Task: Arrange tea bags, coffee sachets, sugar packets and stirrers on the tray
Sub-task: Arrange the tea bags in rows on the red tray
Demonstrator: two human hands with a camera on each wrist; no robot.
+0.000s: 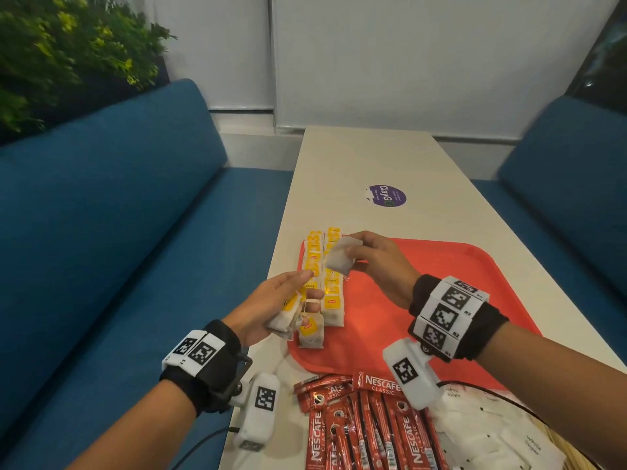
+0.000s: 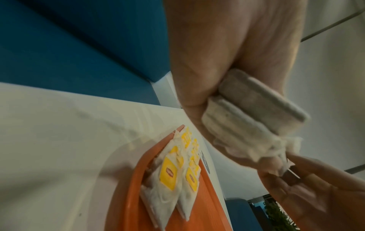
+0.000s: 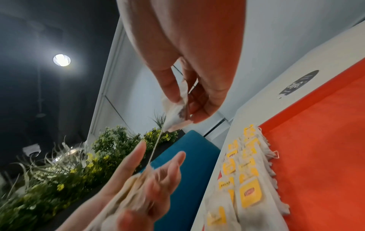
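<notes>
— Holding what, that right hand (image 1: 376, 262) in the middle of the head frame?

— 1 tea bag (image 1: 341, 256), pinched by thumb and fingertips and lifted above the left end of the red tray (image 1: 441, 266). In the right wrist view a thin string (image 3: 156, 146) runs from that bag down to the other hand.

— And the left hand (image 1: 271, 305)?

— Its grip curls round a small bundle of tea bags (image 1: 286, 317), lower left of centre, with the index finger stretched out toward the tray. The left wrist view shows the bundle (image 2: 254, 115) pressed against the palm; it is blurred, so I cannot count the bags.

— Where are the rest of the tea bags?

— 2 rows of yellow-tagged tea bags (image 1: 324, 283) lie along the tray's left edge, overlapping one another. The rows run from the middle of the frame up toward the far rim.

— What else is on the bench (image 1: 373, 157)?

— Red coffee sachets (image 1: 359, 425) are heaped at the bottom centre, off the tray, just below its near rim. White sugar packets (image 1: 488, 432) are piled at the lower right, beside the sachets. A purple round sticker (image 1: 388, 195) sits on the bench above the tray. Blue sofas (image 1: 118, 215) flank both sides, and a green plant (image 1: 61, 56) fills the upper left corner.
</notes>
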